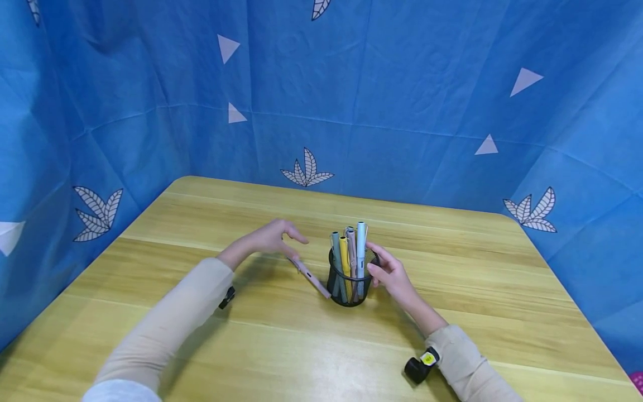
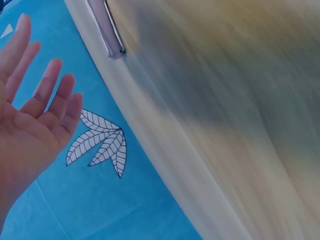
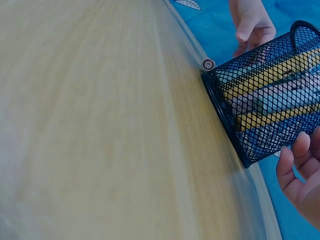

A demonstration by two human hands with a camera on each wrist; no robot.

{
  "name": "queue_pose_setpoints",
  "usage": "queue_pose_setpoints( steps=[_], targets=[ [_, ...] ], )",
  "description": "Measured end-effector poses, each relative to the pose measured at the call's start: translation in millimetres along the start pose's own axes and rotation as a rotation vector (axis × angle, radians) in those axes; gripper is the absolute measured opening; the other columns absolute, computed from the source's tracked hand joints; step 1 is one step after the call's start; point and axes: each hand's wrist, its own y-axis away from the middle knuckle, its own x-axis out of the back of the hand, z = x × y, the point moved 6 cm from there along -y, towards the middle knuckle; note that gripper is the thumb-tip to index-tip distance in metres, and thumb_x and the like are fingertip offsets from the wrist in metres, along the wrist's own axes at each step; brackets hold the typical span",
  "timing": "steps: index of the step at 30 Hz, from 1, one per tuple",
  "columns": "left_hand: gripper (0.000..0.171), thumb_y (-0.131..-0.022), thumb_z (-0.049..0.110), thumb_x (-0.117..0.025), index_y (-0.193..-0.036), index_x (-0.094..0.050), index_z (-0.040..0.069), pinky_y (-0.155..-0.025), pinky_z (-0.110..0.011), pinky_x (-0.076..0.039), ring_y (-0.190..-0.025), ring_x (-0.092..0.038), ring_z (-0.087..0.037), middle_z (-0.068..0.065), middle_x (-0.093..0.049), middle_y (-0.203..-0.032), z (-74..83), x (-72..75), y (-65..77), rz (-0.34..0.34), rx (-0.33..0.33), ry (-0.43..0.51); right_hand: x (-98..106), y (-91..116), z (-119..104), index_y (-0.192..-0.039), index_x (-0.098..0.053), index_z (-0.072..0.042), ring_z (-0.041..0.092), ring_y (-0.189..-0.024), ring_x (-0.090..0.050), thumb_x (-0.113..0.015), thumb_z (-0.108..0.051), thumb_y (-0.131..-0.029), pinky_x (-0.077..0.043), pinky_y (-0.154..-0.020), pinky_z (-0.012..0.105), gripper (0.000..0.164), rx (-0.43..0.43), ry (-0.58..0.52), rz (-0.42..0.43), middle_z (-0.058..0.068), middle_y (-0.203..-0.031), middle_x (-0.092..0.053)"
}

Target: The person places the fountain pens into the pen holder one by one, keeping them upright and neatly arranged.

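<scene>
A black mesh pen holder [image 1: 369, 287] stands upright on the table, holding several capped pens, among them a yellow pen [image 1: 345, 259] and a light blue pen [image 1: 361, 245]. My right hand [image 1: 394, 279] holds it at its right side, thumb and fingers curved about the rim; in the right wrist view those fingers [image 3: 300, 150] lie against the mesh. A pale purple pen [image 1: 312, 279] lies on the table to the left of the holder, one end close to its base. Over this pen's far end hovers my left hand [image 1: 271, 237], fingers spread and apart from it.
The wooden table [image 1: 281, 352] reaches back to a blue curtain [image 1: 402, 72] with leaf and triangle prints, which also hangs along both sides. A black wrist camera [image 1: 417, 369] is strapped at the right sleeve, another [image 1: 227, 297] at the left.
</scene>
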Motion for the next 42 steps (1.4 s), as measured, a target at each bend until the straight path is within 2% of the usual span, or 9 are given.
queue_pose_setpoints(
  steps=[8, 12, 16, 24, 31, 36, 42],
  targets=[
    [0.046, -0.069, 0.008, -0.076, -0.112, -0.060, -0.002, -0.087, -0.038, -0.042, -0.100, -0.052, -0.029, -0.012, -0.058, -0.113, -13.1, -5.0, 1.6, -0.071, 0.061, 0.025, 0, 0, 0, -0.131, -0.034, 0.009, 0.011, -0.056, -0.047, -0.048, 0.003, -0.087, -0.046, -0.051, 0.023, 0.047, 0.001, 0.013, 0.003, 0.005, -0.074, -0.045],
    [0.049, -0.069, 0.006, -0.076, -0.114, -0.058, -0.004, -0.084, -0.034, -0.045, -0.097, -0.054, -0.027, -0.014, -0.059, -0.112, -16.3, -8.7, 2.4, -0.122, 0.079, -0.002, -1, 0, 1, -0.131, -0.034, 0.009, 0.011, -0.055, -0.047, -0.048, 0.004, -0.087, -0.046, -0.051, 0.023, 0.047, 0.001, 0.010, 0.004, 0.005, -0.073, -0.045],
    [0.050, -0.070, 0.005, -0.075, -0.115, -0.057, -0.005, -0.077, -0.030, -0.048, -0.090, -0.057, -0.023, -0.015, -0.061, -0.103, -18.6, -11.5, 2.7, -0.159, 0.106, -0.010, -1, 1, 1, -0.131, -0.033, 0.010, 0.010, -0.056, -0.046, -0.048, 0.004, -0.087, -0.045, -0.051, 0.022, 0.047, 0.001, 0.001, 0.005, 0.004, -0.073, -0.045],
    [0.049, -0.073, 0.009, -0.074, -0.117, -0.056, -0.002, -0.056, -0.023, -0.045, -0.064, -0.055, -0.012, -0.004, -0.062, -0.079, -25.8, -12.0, 3.0, -0.184, 0.187, -0.051, -2, 0, 1, -0.131, -0.033, 0.010, 0.008, -0.056, -0.046, -0.047, 0.004, -0.087, -0.045, -0.051, 0.020, 0.047, -0.001, -0.001, 0.000, 0.005, -0.073, -0.044],
    [0.046, -0.078, 0.007, -0.068, -0.121, -0.054, -0.001, -0.043, -0.023, -0.043, -0.044, -0.050, -0.013, -0.006, -0.061, -0.065, -34.4, -16.3, 6.3, -0.236, 0.309, 0.050, -3, 0, 1, -0.131, -0.032, 0.011, 0.008, -0.055, -0.046, -0.047, 0.004, -0.087, -0.045, -0.051, 0.020, 0.047, 0.006, -0.006, -0.005, 0.003, -0.073, -0.045],
    [0.048, -0.081, 0.008, -0.066, -0.127, -0.050, 0.005, -0.041, -0.022, -0.039, -0.043, -0.050, -0.012, -0.009, -0.059, -0.067, -43.2, -20.2, 10.0, -0.270, 0.393, 0.124, -3, 0, 1, -0.131, -0.032, 0.011, 0.008, -0.055, -0.046, -0.047, 0.005, -0.087, -0.045, -0.051, 0.020, 0.046, 0.014, -0.012, -0.005, 0.001, -0.071, -0.047],
    [0.051, -0.082, 0.010, -0.064, -0.130, -0.048, 0.011, -0.043, -0.022, -0.042, -0.046, -0.049, -0.012, -0.009, -0.060, -0.074, -50.3, -24.3, 8.7, -0.301, 0.453, 0.227, -2, 0, 1, -0.130, -0.033, 0.011, 0.010, -0.055, -0.047, -0.047, 0.004, -0.087, -0.045, -0.052, 0.022, 0.045, 0.015, 0.001, 0.003, 0.001, -0.069, -0.047]
  ],
)
